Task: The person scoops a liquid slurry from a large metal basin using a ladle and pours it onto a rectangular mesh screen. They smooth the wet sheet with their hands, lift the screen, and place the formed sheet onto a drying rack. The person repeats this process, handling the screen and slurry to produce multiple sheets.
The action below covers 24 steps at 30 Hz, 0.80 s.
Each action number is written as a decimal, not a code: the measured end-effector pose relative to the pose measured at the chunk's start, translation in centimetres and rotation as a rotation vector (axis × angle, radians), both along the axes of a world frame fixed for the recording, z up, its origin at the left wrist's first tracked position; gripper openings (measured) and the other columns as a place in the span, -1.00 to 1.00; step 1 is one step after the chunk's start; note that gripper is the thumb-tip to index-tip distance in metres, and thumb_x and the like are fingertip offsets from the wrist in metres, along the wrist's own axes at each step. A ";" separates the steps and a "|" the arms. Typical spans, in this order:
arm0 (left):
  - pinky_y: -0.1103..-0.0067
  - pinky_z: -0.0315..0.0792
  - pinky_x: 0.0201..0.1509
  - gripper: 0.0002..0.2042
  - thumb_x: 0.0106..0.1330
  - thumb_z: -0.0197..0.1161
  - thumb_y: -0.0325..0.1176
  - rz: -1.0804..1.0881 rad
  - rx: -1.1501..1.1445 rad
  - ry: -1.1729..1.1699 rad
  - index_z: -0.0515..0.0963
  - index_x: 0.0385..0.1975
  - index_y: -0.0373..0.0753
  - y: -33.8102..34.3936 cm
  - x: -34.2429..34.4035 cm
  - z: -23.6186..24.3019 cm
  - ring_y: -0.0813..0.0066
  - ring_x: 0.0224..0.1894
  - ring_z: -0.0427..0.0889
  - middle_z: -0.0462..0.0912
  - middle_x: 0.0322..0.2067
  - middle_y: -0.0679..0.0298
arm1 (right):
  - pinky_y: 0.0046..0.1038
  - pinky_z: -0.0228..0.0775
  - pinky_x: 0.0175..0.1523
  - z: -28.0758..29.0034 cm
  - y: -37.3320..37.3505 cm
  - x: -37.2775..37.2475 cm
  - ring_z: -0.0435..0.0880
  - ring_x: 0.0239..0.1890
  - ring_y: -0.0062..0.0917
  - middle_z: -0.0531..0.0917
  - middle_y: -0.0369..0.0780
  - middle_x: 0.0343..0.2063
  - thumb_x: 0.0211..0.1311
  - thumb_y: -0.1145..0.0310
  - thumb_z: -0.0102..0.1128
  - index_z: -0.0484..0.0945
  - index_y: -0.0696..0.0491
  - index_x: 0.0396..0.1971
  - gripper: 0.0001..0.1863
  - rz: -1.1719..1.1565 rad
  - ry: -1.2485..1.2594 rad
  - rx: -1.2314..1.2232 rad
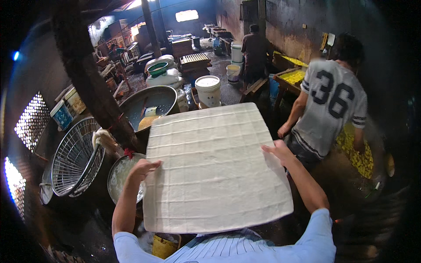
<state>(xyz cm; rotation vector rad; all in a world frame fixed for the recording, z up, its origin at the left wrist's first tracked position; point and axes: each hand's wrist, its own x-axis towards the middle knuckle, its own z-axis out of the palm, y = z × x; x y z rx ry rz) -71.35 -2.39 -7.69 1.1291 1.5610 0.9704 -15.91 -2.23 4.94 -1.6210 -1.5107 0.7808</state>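
Note:
A large, square, off-white slab [215,171] spans the space in front of me, tilted slightly. Its surface looks cloth-covered, with raised lines running across it and fainter ones crossing them. My left hand [145,169] grips its left edge, the thumb lying over the top. On the opposite edge, a little farther up, my right hand [279,152] holds on with its thumb also on top. The fingers of both hands are mostly hidden under or behind the slab.
Left of me stand a metal bowl of pale liquid [115,186], a wire basket [72,162] and a wooden post [87,74]. Beyond are a metal vat [174,109] and a white bucket [208,93]. A co-worker [329,96] bends beside yellow pieces [359,153] at right.

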 end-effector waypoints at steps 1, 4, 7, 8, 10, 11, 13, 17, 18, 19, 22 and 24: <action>0.46 0.27 -0.36 -0.38 -0.04 0.47 0.04 0.014 -0.065 0.045 0.54 -0.24 -0.47 1.8 -2.2 -1.0 0.43 -0.36 0.44 0.52 -0.35 0.21 | -0.45 0.40 -0.23 -0.8 3.2 -2.6 0.56 -0.30 -0.53 0.58 -0.15 -0.31 -0.07 0.12 0.44 0.49 0.34 -0.16 -0.38 0.060 0.030 -0.067; 0.29 0.38 -0.06 -0.23 -0.06 0.47 0.08 0.048 -0.046 0.070 0.46 -0.09 -0.57 10.0 -4.3 -1.4 0.18 -0.06 0.50 0.54 -0.09 0.00 | -0.48 0.37 -0.21 -3.5 16.2 -5.5 0.55 -0.30 -0.60 0.61 -0.22 -0.38 -0.02 0.11 0.42 0.57 0.24 -0.25 -0.50 0.114 -0.010 -0.027; 0.32 0.39 -0.13 -0.27 -0.05 0.47 0.07 0.147 0.083 0.026 0.50 -0.12 -0.54 16.9 -8.0 -5.6 0.25 -0.16 0.51 0.56 -0.18 -0.01 | -0.51 0.34 -0.17 -8.5 27.4 -11.0 0.53 -0.29 -0.65 0.62 -0.25 -0.41 0.01 0.11 0.41 0.62 0.21 -0.29 -0.55 0.173 -0.009 0.020; 0.37 0.39 -0.18 -0.30 -0.05 0.47 0.06 0.183 0.033 0.057 0.52 -0.14 -0.52 19.9 -9.9 -7.0 0.30 -0.22 0.51 0.57 -0.24 0.01 | -0.51 0.33 -0.15 -10.5 29.9 -12.9 0.53 -0.28 -0.64 0.62 -0.25 -0.40 0.01 0.11 0.41 0.61 0.22 -0.29 -0.54 0.181 0.003 0.020; 0.44 0.37 -0.29 -0.35 -0.05 0.47 0.06 0.162 0.015 0.071 0.55 -0.23 -0.49 26.1 -12.8 -10.3 0.40 -0.34 0.49 0.56 -0.36 0.06 | -0.50 0.33 -0.13 -15.4 35.7 -15.2 0.53 -0.25 -0.63 0.62 -0.23 -0.35 0.02 0.11 0.40 0.61 0.23 -0.28 -0.54 0.137 0.010 -0.045; 0.47 0.35 -0.35 -0.38 -0.06 0.47 0.07 0.151 0.056 0.031 0.57 -0.29 -0.47 28.5 -13.0 -9.4 0.44 -0.41 0.47 0.55 -0.43 0.11 | -0.50 0.33 -0.12 -13.4 39.4 -15.8 0.53 -0.23 -0.62 0.62 -0.22 -0.33 0.03 0.11 0.40 0.61 0.24 -0.28 -0.53 0.153 -0.006 -0.071; 0.54 0.27 -0.51 -0.51 -0.04 0.48 0.02 0.263 -0.080 0.174 0.55 -0.50 -0.37 31.2 -19.4 -9.1 0.55 -0.55 0.40 0.47 -0.56 0.26 | -0.48 0.33 -0.11 -9.5 43.8 -19.5 0.53 -0.21 -0.60 0.61 -0.21 -0.28 0.03 0.11 0.40 0.60 0.25 -0.25 -0.52 0.304 0.064 -0.112; 0.48 0.28 -0.53 -0.58 0.00 0.48 -0.08 0.288 -0.019 -0.154 0.50 -0.58 -0.35 36.3 -6.5 3.9 0.53 -0.59 0.37 0.43 -0.59 0.31 | -0.46 0.37 -0.20 1.4 56.3 -9.1 0.55 -0.27 -0.54 0.60 -0.13 -0.32 0.00 0.13 0.42 0.56 0.36 -0.27 -0.46 0.441 0.186 -0.165; 0.47 0.32 -0.50 -0.58 0.00 0.48 -0.10 0.311 -0.047 -0.143 0.52 -0.53 -0.38 37.7 -0.3 7.8 0.50 -0.57 0.40 0.46 -0.56 0.28 | -0.45 0.39 -0.25 4.2 59.5 -3.8 0.57 -0.30 -0.51 0.60 -0.10 -0.36 -0.01 0.13 0.43 0.55 0.41 -0.30 -0.44 0.481 0.228 -0.157; 0.46 0.36 -0.48 -0.59 0.01 0.48 -0.12 0.325 -0.047 -0.096 0.53 -0.48 -0.40 39.1 1.3 10.2 0.47 -0.55 0.44 0.49 -0.53 0.26 | -0.44 0.38 -0.28 4.4 61.6 -2.2 0.57 -0.33 -0.50 0.59 -0.09 -0.38 0.00 0.14 0.42 0.55 0.42 -0.31 -0.45 0.470 0.217 -0.108; 0.39 0.50 -0.28 -0.53 0.06 0.45 -0.23 0.344 -0.007 -0.179 0.50 -0.15 -0.45 40.7 4.9 13.2 0.31 -0.33 0.61 0.60 -0.29 0.15 | -0.42 0.38 -0.33 6.7 66.0 -2.3 0.57 -0.34 -0.49 0.60 -0.08 -0.38 0.00 0.15 0.42 0.54 0.44 -0.31 -0.44 0.448 0.084 -0.186; 0.36 0.52 -0.19 -0.48 0.07 0.43 -0.26 0.415 -0.001 -0.129 0.46 -0.03 -0.43 43.6 7.2 14.6 0.27 -0.24 0.63 0.61 -0.20 0.14 | -0.42 0.36 -0.34 7.4 70.8 -1.5 0.57 -0.36 -0.51 0.60 -0.11 -0.40 0.02 0.15 0.42 0.56 0.40 -0.32 -0.48 0.503 0.136 -0.238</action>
